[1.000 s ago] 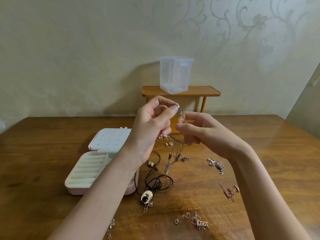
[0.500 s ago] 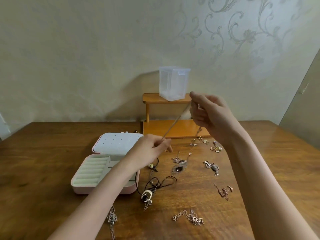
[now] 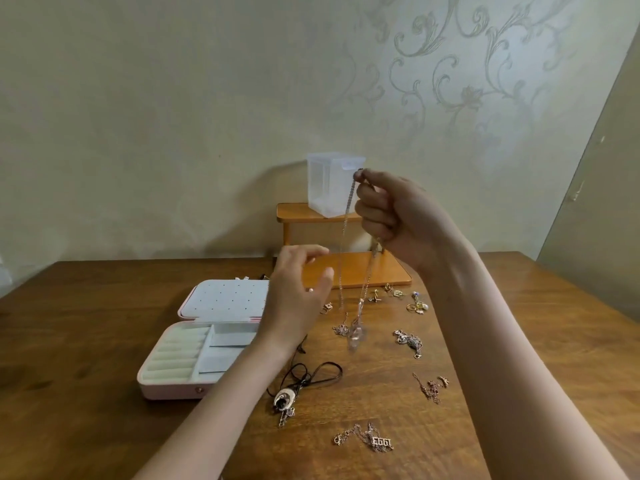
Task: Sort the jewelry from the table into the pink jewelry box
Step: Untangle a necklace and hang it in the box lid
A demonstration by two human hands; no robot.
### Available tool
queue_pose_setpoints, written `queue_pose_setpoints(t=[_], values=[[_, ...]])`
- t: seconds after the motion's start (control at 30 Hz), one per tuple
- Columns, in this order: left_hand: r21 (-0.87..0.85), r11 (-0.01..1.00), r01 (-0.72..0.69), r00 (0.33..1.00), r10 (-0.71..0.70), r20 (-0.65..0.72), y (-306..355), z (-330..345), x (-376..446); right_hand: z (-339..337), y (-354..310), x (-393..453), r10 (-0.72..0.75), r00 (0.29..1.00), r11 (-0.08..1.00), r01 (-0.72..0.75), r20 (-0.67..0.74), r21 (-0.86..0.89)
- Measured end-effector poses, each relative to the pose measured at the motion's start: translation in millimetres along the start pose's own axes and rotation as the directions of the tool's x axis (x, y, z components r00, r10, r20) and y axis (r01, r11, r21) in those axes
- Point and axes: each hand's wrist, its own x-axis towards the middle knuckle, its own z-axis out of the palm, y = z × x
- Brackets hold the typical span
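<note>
My right hand (image 3: pixel 398 216) is raised above the table and pinches the top of a thin chain necklace (image 3: pixel 346 237), which hangs down with a clear pendant (image 3: pixel 356 332) swinging just above the wood. My left hand (image 3: pixel 298 292) hovers beside the lower chain with fingers spread and loosely bent, holding nothing. The pink jewelry box (image 3: pixel 173 389) lies open at the left, its white lid (image 3: pixel 225 299) flat behind it. Loose jewelry lies on the table: a black cord necklace (image 3: pixel 304 379), a "1993" chain (image 3: pixel 370 439), small chains (image 3: pixel 408 341) and earrings (image 3: pixel 415 304).
A small orange wooden shelf (image 3: pixel 349 271) stands against the wall behind the jewelry, with a clear plastic container (image 3: pixel 329 185) on its top board. The wooden table (image 3: pixel 536 323) stretches right and left of the box.
My right hand has lifted the chain higher so it hangs straight. My left hand has let go of the lower end and opened beside it.
</note>
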Motion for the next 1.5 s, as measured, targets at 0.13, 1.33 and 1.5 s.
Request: queue_pose_setpoints(t=[0.13,1.33,1.5], values=[[-0.225,0.974,-0.013,0.971,0.066,0.231,13.1,-5.1,-16.4,18.9,-0.2,0.2,-0.069,0.997,0.997,0.068,0.017,0.047],[-0.604,0.693,0.393,0.919,-0.265,0.293,41.2,-69.8,-4.0,-30.2,35.6,-44.7,0.356,0.932,0.604,-0.289,-0.073,-0.742],[-0.471,0.813,0.342,0.931,-0.226,0.287,42.1,-68.5,1.3,-32.8,32.8,-43.9,0.414,0.909,0.416,-0.229,-0.041,-0.880]])
